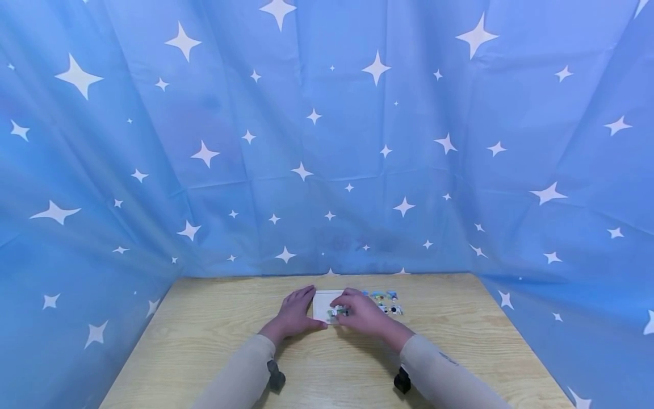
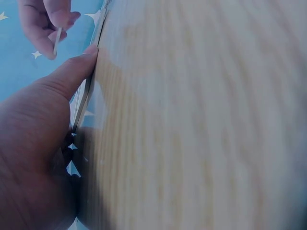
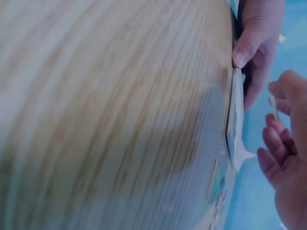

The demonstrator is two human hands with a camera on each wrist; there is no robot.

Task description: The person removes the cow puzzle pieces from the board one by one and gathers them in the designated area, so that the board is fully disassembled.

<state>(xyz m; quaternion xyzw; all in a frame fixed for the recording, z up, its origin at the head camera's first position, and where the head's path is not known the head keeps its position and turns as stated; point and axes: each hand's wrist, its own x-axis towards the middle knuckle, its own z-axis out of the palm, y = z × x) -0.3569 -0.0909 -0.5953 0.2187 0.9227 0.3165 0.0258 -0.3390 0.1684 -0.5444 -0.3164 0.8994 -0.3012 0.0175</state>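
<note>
A flat, pale, rimmed puzzle tray [image 1: 321, 301] lies on the table. My left hand [image 1: 294, 313] holds its left side, with the fingers along the left edge and the thumb at the near edge. In the left wrist view the thumb [image 2: 79, 67] presses against the tray's side. Over the tray, my right hand [image 1: 361, 312] pinches a thin, flat puzzle piece [image 3: 275, 108] between thumb and fingers. That piece appears edge-on in both wrist views. Some green and white printing [image 1: 334, 312] shows below the right fingers in the head view.
Several loose, coloured puzzle pieces [image 1: 393, 310] lie on the wooden table [image 1: 214, 324] to the right of the tray, partly behind the right hand. A blue curtain [image 1: 327, 142] with white stars hangs behind the table and along both sides.
</note>
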